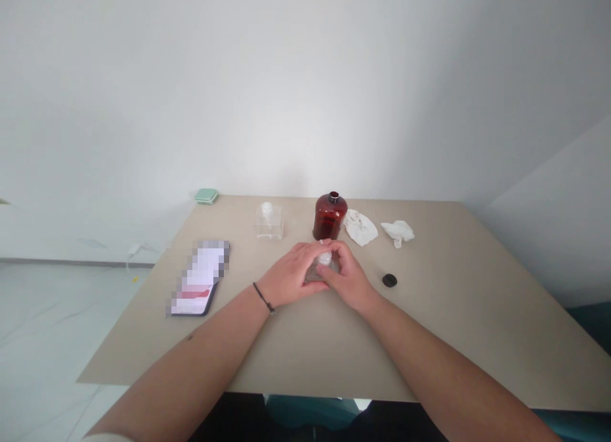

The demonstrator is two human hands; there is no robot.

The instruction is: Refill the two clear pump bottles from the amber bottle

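Fingers point(309, 251) of both hands are curled around a small clear container point(312, 274) at the middle of the table point(487, 302), the left hand point(289, 273) gripping it from one side and the right hand point(353, 278) from the other. The left thumb lies low along the near side; the right thumb crosses in front, just below a rounded white top point(325, 257) — the fingertips come close together on the far side, though I cannot tell whether they touch. Nor can I tell if the container's base is resting on the table. A dark band point(263, 297) circles the left wrist. Just beyond the hands stands a dark red bottle point(328, 220), upright and open at the neck, with a crumpled tissue point(363, 230) close beside it and a second tissue point(399, 232) farther right. A black disc point(389, 280) lies near the right hand. To the left are a clear square box point(270, 230) with a white knob, a phone point(203, 279) with its screen lit, and a mint-green case point(206, 195) at the back corner, near the wall point(286, 79).
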